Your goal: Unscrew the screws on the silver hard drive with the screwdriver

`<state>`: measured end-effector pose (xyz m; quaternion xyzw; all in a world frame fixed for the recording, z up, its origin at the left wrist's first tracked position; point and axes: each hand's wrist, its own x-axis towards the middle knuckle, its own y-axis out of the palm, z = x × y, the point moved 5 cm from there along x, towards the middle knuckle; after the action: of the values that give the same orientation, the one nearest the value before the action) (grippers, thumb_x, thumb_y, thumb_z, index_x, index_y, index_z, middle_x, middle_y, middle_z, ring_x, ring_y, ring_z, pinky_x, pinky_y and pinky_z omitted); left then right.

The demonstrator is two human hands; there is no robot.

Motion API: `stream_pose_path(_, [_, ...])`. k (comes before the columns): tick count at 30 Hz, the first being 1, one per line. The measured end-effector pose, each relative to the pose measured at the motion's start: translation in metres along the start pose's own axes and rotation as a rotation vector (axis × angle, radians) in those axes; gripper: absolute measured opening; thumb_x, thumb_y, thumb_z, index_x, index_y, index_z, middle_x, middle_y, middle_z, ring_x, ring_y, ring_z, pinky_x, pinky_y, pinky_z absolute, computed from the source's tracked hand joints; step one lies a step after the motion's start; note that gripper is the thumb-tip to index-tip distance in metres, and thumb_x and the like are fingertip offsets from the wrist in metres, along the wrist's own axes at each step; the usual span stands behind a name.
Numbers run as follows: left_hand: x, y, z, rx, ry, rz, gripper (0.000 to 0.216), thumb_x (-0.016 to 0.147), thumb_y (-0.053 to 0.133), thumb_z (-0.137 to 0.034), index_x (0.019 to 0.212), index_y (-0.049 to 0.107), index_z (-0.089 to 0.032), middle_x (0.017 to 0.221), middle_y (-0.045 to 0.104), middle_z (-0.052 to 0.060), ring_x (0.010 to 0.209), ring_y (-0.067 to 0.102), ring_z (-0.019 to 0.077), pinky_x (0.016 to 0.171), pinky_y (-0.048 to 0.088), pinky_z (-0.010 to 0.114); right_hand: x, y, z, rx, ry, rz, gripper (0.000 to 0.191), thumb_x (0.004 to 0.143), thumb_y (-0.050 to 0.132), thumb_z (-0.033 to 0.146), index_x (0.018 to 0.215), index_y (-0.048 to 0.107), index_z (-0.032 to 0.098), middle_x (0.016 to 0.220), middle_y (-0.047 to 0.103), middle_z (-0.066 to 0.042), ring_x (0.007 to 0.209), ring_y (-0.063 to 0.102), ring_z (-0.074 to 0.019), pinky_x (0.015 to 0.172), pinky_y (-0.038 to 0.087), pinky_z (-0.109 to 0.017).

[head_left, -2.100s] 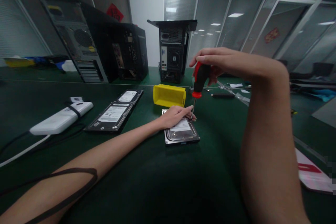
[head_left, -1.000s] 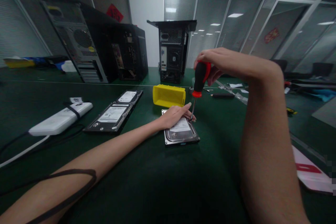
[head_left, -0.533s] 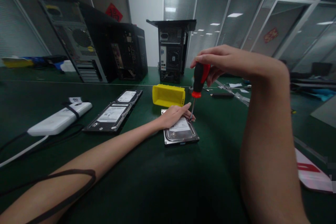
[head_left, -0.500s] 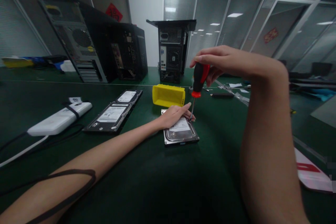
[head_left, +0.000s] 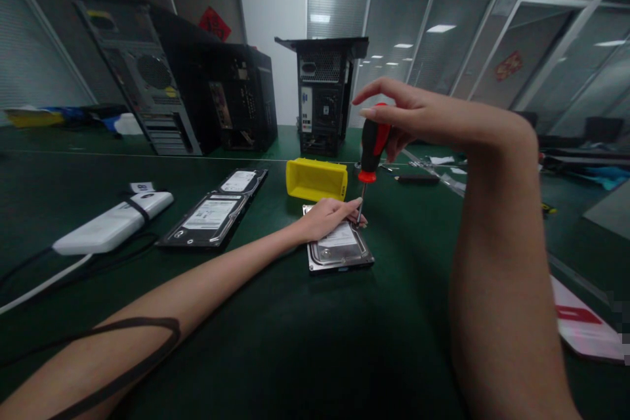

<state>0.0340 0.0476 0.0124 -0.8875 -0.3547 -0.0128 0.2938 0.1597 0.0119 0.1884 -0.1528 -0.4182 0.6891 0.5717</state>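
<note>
A silver hard drive [head_left: 339, 249] lies flat on the green table [head_left: 295, 341] in front of me. My left hand [head_left: 327, 218] rests on its far half, fingers stretched flat, fingertips by the far right corner. My right hand [head_left: 408, 115] grips the top of a red and black screwdriver [head_left: 373, 144], which stands nearly upright. The screwdriver's thin shaft comes down to the drive's far right corner, right beside my left fingertips. My index finger is lifted off the handle.
A yellow plastic bin [head_left: 316, 179] sits just behind the drive. Two more hard drives [head_left: 216, 210] lie to the left, beside a white power strip [head_left: 111, 223] with cables. Open computer towers [head_left: 325, 95] stand at the back. Small tools lie at the right.
My right hand has turned on the screwdriver handle and its fingers have shifted, the index finger now raised. My left hand and the drive have stayed put.
</note>
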Motion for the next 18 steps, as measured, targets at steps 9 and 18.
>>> stream_pose_path(9, [-0.0020,-0.0001,-0.0025,0.006,0.019,0.003,0.056,0.109,0.039,-0.048,0.105,0.079,-0.008,0.107,0.081,0.015,0.099,0.074,0.0206,0.092,0.051,0.032,0.0015,0.0028,0.0064,-0.053,0.047,0.002,0.026,0.103,0.058,0.039,0.115,0.069,0.018,0.093,0.072,-0.008,0.069,0.067,-0.0170,0.056,0.054,-0.025])
stream_pose_path(18, [-0.0020,0.0002,-0.0036,0.012,0.004,0.007,0.054,0.109,0.040,-0.045,0.107,0.079,-0.008,0.108,0.081,0.014,0.098,0.074,0.0202,0.091,0.051,0.031,0.0052,0.0039,0.0103,-0.096,-0.023,-0.010,0.031,0.104,0.058,0.031,0.131,0.065,0.018,0.090,0.069,-0.006,0.061,0.065,-0.0135,0.048,0.050,-0.021])
